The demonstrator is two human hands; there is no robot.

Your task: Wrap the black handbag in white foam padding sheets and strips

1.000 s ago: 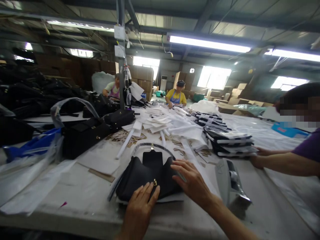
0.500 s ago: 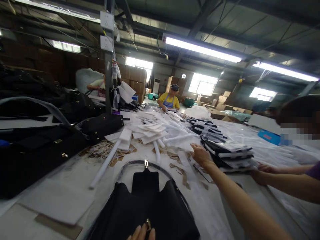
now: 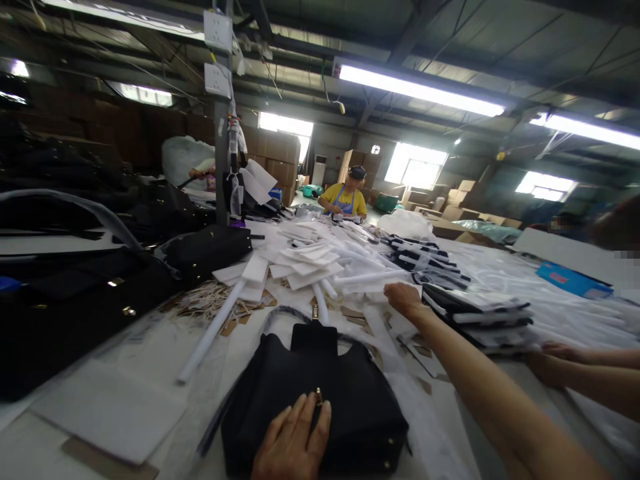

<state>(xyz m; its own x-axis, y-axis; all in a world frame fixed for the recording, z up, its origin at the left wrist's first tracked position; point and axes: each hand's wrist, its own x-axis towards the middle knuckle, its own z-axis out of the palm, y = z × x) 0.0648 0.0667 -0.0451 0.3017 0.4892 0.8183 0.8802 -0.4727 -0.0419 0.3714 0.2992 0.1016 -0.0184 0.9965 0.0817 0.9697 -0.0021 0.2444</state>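
A black handbag lies in front of me with its flap folded back and its gold clasp facing up. My left hand rests flat on the bag beside the clasp, fingers stretched out. Further out to the right, my right hand is closed at the edge of the white packing material; what its fingers hold, if anything, is hidden. Just right of that hand sits a stack of black and white wrapped pieces.
Black bags crowd the left side beside a post. White foam sheets, paper tubes and twine cover the middle. A co-worker's hands are at the right; another person works at the far end.
The handbag has shifted away from me and slightly right, with my left hand on it. My right hand's fingers, reaching out before, are now closed.
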